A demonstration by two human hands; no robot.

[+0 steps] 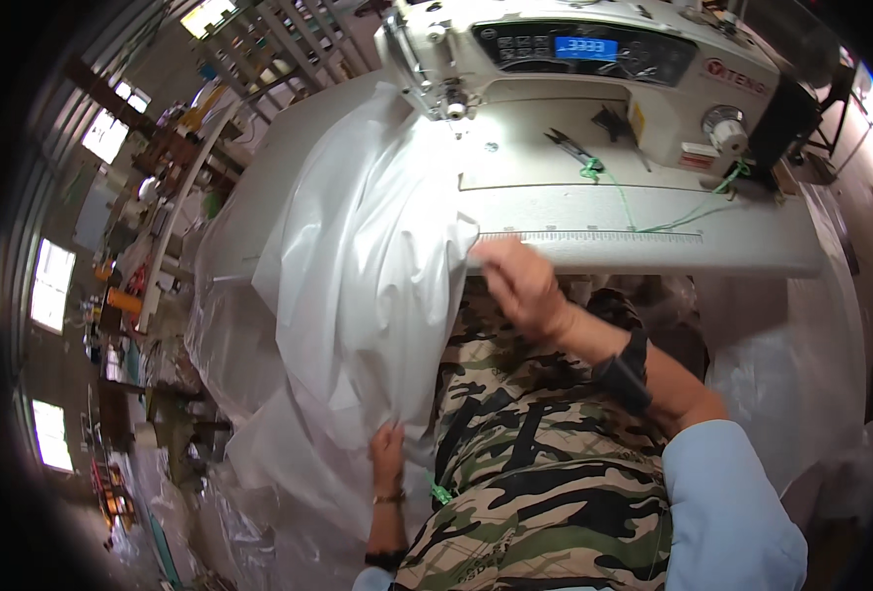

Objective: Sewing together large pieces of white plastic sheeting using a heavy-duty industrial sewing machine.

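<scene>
A long sheet of thin white fabric [358,286] runs from under the head of the sewing machine [565,59] down over the table's front edge in loose folds. Low on this sheet, beside my lap, my left hand [387,455] is closed on its edge. My right hand [523,281], slightly blurred, is curled at the table's front edge, with thumb and forefinger pinching the fabric's right edge. Bright light falls around the needle area [456,133], where the fabric's far end lies; glare hides the detail there.
Black thread snips [576,150] tied with green cord [626,197] lie on the machine bed, right of the needle. A ruler strip [594,236] runs along the table's front. Clear plastic sheeting [235,345] hangs at the left. Cluttered shelves [151,236] stand farther left.
</scene>
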